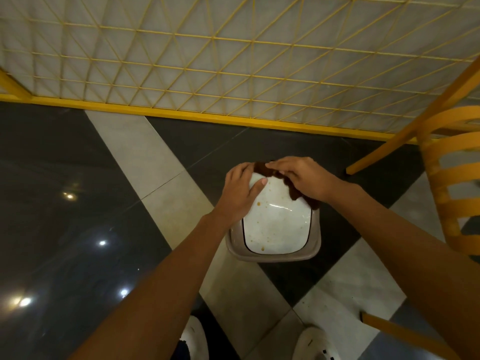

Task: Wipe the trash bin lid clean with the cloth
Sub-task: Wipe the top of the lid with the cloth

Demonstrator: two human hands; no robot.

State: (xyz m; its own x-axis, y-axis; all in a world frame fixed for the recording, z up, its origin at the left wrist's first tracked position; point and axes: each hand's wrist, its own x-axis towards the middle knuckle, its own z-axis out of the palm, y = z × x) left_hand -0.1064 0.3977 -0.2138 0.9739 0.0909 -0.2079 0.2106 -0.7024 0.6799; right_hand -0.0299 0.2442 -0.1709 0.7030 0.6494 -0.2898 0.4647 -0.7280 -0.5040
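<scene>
A small trash bin with a grey-brown rim (315, 242) stands on the floor below me. Its white lid (276, 224) carries several small brown spots. A dark brown cloth (293, 189) lies bunched over the lid's far right corner. My right hand (302, 178) presses down on the cloth, fingers curled over it. My left hand (242, 193) rests on the lid's far left edge, thumb laid flat on the white surface, fingertips touching the cloth's far end.
A yellow wire-grid partition (233, 74) with a yellow base rail runs across the far side. A yellow slatted chair (452, 183) stands at the right, one leg close to the bin. The floor has glossy dark and light tiles. My white shoes (315, 344) are at the bottom.
</scene>
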